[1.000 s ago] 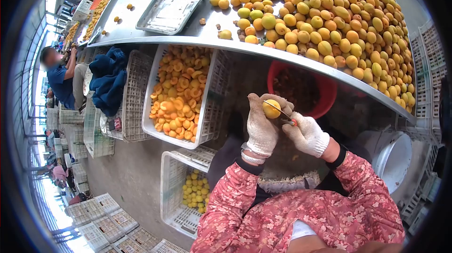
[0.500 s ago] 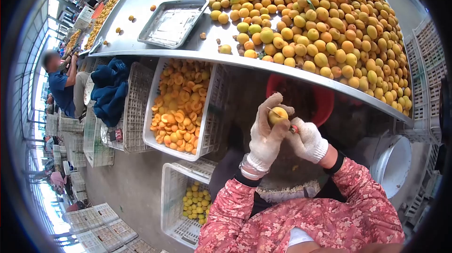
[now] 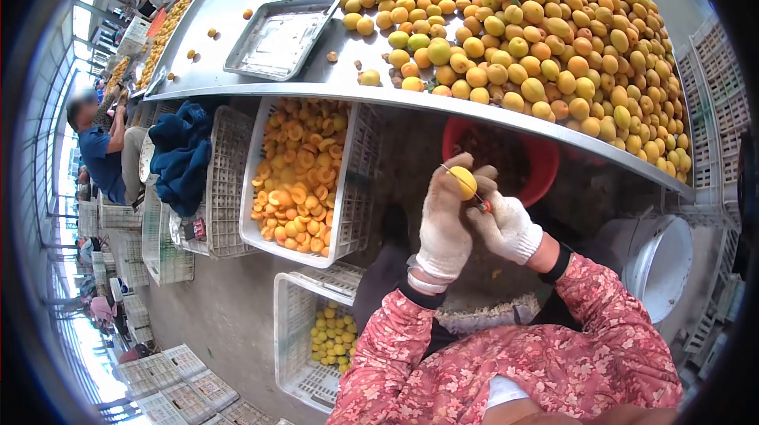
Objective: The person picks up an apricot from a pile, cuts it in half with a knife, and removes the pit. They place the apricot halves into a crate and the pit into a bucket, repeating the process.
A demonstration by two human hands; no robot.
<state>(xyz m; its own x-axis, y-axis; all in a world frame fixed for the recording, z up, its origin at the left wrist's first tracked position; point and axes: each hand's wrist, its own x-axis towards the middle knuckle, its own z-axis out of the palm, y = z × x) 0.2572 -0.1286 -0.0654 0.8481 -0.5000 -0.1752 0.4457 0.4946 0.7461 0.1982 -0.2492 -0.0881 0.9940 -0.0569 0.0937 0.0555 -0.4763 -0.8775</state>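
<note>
My left hand (image 3: pixel 444 227), in a white work glove with dirty fingertips, grips a yellow apricot (image 3: pixel 460 183) between thumb and fingers. A small knife (image 3: pixel 485 206) with a red handle is in my gloved right hand (image 3: pixel 510 231), just right of the fruit. Its thin blade runs across the apricot, and the tip shows beyond the fruit's upper left side. Both hands are close together in front of the table edge, near a red basin (image 3: pixel 545 180) with dark bits in it.
A metal table (image 3: pixel 348 91) bears a heap of apricots (image 3: pixel 553 45) and a shallow tray (image 3: pixel 296 69). Below stand a crate (image 3: pixel 341 223) of halved apricots, a crate (image 3: pixel 286 330) with whole yellow ones, and a white bucket (image 3: pixel 664 267). A person (image 3: pixel 107 156) sits far left.
The apricot has turned in my left fingers and risen slightly in view, and the blade now shows across it. My right hand with the knife has shifted slightly left. The view has shifted slightly.
</note>
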